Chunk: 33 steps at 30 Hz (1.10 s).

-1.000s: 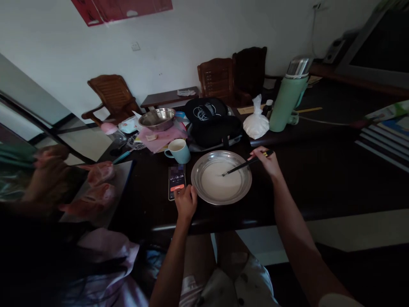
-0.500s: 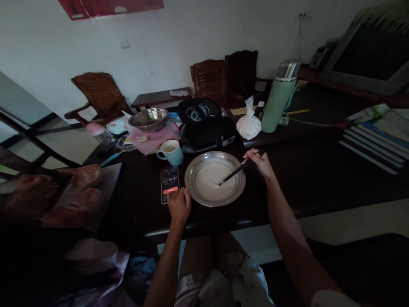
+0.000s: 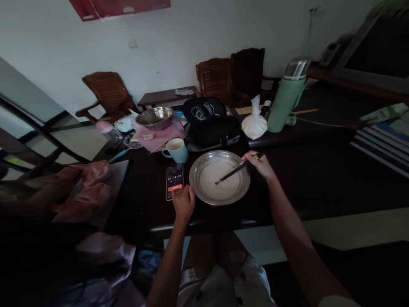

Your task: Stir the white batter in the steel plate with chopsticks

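Chopsticks (image 3: 236,170) pinched in right-hand grip (image 3: 260,164), tips down in white batter inside metal pan (image 3: 194,187) on dark tabletop (image 3: 319,179). Left-hand grip (image 3: 182,202) curled against pan's near-left rim, holding nothing, just beside phone (image 3: 174,182). Blue mug (image 3: 177,150) behind phone.

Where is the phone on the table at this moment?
In the head view the phone lies on the dark table, just left of the metal dish and in front of the blue mug; the left hand touches its near end.
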Tool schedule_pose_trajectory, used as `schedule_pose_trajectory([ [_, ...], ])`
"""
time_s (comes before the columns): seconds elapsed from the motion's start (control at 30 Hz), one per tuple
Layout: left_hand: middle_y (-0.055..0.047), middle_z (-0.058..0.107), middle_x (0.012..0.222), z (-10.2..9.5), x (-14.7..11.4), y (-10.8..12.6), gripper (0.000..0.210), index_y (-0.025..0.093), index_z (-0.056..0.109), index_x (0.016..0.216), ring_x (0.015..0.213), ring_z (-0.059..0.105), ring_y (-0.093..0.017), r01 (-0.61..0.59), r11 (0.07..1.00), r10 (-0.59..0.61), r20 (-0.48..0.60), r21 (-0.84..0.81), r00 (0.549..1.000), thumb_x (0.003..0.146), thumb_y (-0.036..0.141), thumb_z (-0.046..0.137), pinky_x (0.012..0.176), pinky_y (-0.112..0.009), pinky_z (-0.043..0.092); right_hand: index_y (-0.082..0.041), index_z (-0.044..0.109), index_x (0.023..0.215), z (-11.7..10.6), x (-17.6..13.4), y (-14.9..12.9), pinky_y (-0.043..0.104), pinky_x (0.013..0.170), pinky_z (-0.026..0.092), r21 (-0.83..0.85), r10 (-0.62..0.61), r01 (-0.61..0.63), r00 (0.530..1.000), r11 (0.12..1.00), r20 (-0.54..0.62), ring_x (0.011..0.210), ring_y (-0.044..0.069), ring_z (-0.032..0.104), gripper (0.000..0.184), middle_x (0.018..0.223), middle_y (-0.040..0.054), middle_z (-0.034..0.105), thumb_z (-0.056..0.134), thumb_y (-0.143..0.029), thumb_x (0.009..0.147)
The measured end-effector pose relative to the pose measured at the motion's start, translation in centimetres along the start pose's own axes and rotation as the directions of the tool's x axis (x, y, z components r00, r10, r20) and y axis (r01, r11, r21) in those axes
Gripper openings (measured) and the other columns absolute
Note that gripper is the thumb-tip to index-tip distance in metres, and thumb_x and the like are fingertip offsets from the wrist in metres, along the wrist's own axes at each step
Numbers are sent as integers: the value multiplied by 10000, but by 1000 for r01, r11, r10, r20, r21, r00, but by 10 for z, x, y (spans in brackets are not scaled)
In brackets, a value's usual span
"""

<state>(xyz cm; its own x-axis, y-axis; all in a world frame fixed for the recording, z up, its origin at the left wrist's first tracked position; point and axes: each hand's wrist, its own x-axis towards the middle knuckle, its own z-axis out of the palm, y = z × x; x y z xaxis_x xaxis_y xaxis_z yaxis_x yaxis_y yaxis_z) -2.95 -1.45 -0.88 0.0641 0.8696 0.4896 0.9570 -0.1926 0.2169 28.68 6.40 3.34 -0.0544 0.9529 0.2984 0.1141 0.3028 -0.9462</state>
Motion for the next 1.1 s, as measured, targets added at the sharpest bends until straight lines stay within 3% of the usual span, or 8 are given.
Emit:
schedule_pose_trajectory([
  [0.07,-20,556,589,-1,0,1,359,213,476,659,611,527,-183,9,1000,-9,12,12,1000,943,267,264,752,-341,316,-220,693,777,1,0,1,332,738,520,-17,-9,9,1000,1000,-8,728,207,696,328,695,24,733,609,-536,802],
  [0.2,-24,563,608,-1,-1,2,369,209,492,672,626,529,-187,19,999,-20,45,28,999,948,265,252,749,-341,311,-225,676,767,-6,1,3,330,694,515,-8,-5,4,982,1000,-190,618,188,669,314,620,6,706,610,-530,804],
  [0.4,-26,558,607,0,-1,1,365,205,495,672,625,528,-181,18,1000,-19,38,10,999,945,256,258,751,-335,313,-213,690,772,0,-1,1,332,713,517,-22,-9,8,1000,1000,-15,662,197,682,337,646,22,715,595,-533,816],
  [0.57,-21,560,610,1,-2,1,368,205,496,677,623,527,-178,16,1000,-16,25,21,1000,949,265,254,747,-333,310,-215,675,762,-6,-1,2,320,675,526,-17,-31,29,984,999,-175,624,185,678,332,638,11,712,610,-538,805],
  [0.77,-21,564,607,1,-2,1,378,207,484,668,618,529,-179,11,1000,-12,8,27,1000,956,276,248,727,-329,310,-219,692,764,0,-2,3,325,719,537,-2,-30,30,999,1000,-17,688,194,699,317,670,17,723,617,-523,807],
  [0.87,-26,575,621,2,-2,2,378,208,495,678,627,533,-184,14,999,-15,13,30,1000,956,276,249,728,-335,308,-217,690,771,-1,0,5,320,723,536,-19,-40,38,996,999,-76,723,196,705,302,716,22,735,623,-509,808],
  [0.97,-32,582,626,3,-3,2,375,205,508,688,629,536,-188,10,999,-10,13,48,1000,954,274,253,730,-341,305,-218,676,732,-7,1,8,309,663,531,-8,-40,40,984,999,-172,622,182,686,300,634,10,711,625,-504,809],
  [1.1,-39,588,624,3,-3,1,383,202,510,688,631,542,-192,-6,998,6,4,61,1000,956,269,245,727,-342,303,-224,684,724,-6,-2,5,306,669,527,9,-36,36,998,999,-43,620,180,681,286,616,6,705,622,-486,820],
])
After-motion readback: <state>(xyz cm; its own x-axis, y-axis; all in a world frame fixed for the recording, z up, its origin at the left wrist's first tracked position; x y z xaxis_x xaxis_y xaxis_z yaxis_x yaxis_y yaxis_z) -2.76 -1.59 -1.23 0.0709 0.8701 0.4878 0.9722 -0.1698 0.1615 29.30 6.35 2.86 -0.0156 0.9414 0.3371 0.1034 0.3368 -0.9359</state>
